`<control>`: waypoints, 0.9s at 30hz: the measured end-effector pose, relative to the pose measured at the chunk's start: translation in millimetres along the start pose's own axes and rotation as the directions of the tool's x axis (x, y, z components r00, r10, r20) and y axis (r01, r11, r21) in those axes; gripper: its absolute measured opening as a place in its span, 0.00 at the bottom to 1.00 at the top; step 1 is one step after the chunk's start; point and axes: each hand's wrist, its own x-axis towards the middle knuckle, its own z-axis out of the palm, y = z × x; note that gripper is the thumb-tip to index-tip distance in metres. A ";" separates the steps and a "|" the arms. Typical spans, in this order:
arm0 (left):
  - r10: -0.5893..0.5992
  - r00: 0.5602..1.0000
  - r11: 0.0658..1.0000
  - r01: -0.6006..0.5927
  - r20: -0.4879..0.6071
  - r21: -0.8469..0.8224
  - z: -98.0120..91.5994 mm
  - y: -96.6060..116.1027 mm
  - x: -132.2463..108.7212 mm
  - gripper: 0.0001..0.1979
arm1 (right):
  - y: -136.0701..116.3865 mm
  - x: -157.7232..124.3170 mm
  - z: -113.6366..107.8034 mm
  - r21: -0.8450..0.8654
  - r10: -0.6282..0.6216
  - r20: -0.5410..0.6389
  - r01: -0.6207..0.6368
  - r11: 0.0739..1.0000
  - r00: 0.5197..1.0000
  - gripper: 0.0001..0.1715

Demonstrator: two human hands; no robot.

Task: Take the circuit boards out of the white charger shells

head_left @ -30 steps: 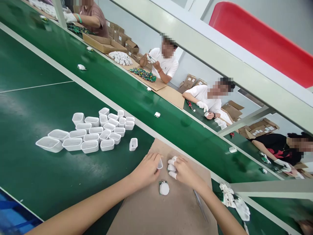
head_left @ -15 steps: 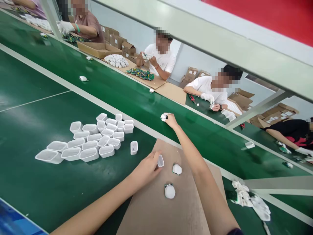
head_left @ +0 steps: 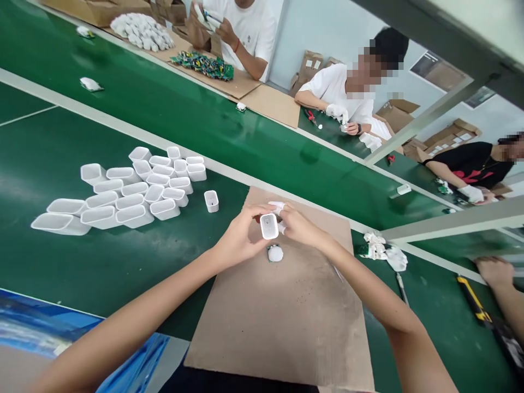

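My left hand [head_left: 239, 234] grips a small white plastic case [head_left: 269, 227] between thumb and fingers, its opening facing me. A dark reddish-brown bit shows beside those fingers. At the case's right side is my right hand [head_left: 301, 226], fingers curled and white covers on its fingertips. What it pinches, if anything, is hidden behind the covers and the case. Just below, a small green circuit board with a white cap [head_left: 275, 252] lies on the cardboard sheet [head_left: 286, 322]. One more white case [head_left: 211, 201] stands alone left of my hands.
Several open white cases [head_left: 131, 202] stand grouped on the green table at left. Beyond a pale rail runs a green belt [head_left: 164, 109] carrying capped boards. Co-workers sit across it. White gloves [head_left: 385, 251] and a yellow-and-black tool [head_left: 472, 297] lie at right, near another person's arm.
My right hand has come back from the belt to the case in my left hand. One of two capped boards on the cardboard no longer shows. The view has tilted downward.
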 end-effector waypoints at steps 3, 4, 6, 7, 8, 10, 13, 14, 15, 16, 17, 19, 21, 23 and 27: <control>0.049 0.999 0.999 -0.049 0.017 0.004 4.3 3.7 -1.1 0.24 | 3.2 -27.4 -12.5 -0.053 -0.025 0.036 0.027 0.998 0.999 0.41; 0.076 0.997 0.997 -0.076 0.026 0.010 5.5 4.6 -1.8 0.24 | 4.2 -34.2 -15.5 -0.067 -0.040 0.059 0.044 0.997 0.997 0.43; 0.129 0.991 0.991 -0.130 0.037 0.020 7.2 6.2 -3.7 0.25 | 3.7 -44.0 -17.6 -0.089 -0.068 0.102 0.077 0.993 0.992 0.43; 0.150 0.988 0.988 -0.151 0.042 0.022 7.8 7.2 -4.9 0.27 | 2.3 -46.8 -16.7 -0.097 -0.078 0.117 0.089 0.991 0.990 0.41; 0.165 0.985 0.986 -0.166 0.049 0.021 8.2 8.4 -6.0 0.28 | 0.6 -48.0 -14.9 -0.094 -0.085 0.125 0.097 0.991 0.989 0.38; 0.189 0.980 0.982 -0.191 0.064 0.017 8.6 11.1 -7.9 0.30 | -2.0 -45.7 -10.6 -0.056 -0.094 0.124 0.102 0.993 0.988 0.30; 0.216 0.973 0.975 -0.220 0.084 0.042 8.6 15.4 -8.4 0.29 | 0.6 -36.0 -8.2 0.078 -0.091 0.089 0.085 0.993 0.992 0.19; 0.204 0.976 0.976 -0.209 0.079 0.056 8.8 16.7 -8.0 0.27 | 3.1 -33.6 -9.1 0.130 -0.076 0.064 0.067 0.989 0.995 0.18; 0.178 0.982 0.981 -0.182 0.066 0.062 9.2 17.9 -7.3 0.26 | 5.6 -32.8 -10.4 0.183 -0.050 0.029 0.044 0.982 0.998 0.16; 0.140 0.989 0.988 -0.143 0.046 0.054 9.7 19.0 -6.7 0.25 | 7.5 -34.2 -11.8 0.241 -0.011 -0.015 0.014 0.971 1.000 0.14; 0.095 0.995 0.995 -0.096 0.020 0.030 10.5 20.2 -6.2 0.23 | 8.1 -38.2 -13.0 0.300 0.044 -0.071 -0.021 0.954 0.997 0.12; -0.002 1.000 0.998 0.001 -0.014 -0.062 12.5 22.9 -6.6 0.20 | 3.3 -53.5 -12.9 0.432 0.198 -0.203 -0.094 0.897 0.959 0.13; -0.070 0.997 0.988 0.071 0.011 -0.138 15.2 26.6 -9.6 0.18 | -9.6 -75.4 -8.4 0.576 0.379 -0.318 -0.140 0.805 0.869 0.21; -0.097 0.992 0.982 0.107 0.075 -0.153 19.3 31.0 -15.4 0.16 | -26.3 -97.5 0.1 0.722 0.535 -0.356 -0.138 0.678 0.766 0.24; -0.048 0.990 0.992 0.062 0.131 -0.109 30.8 39.6 -29.5 0.14 | -53.1 -121.8 19.0 0.963 0.749 -0.192 -0.026 0.268 0.634 0.22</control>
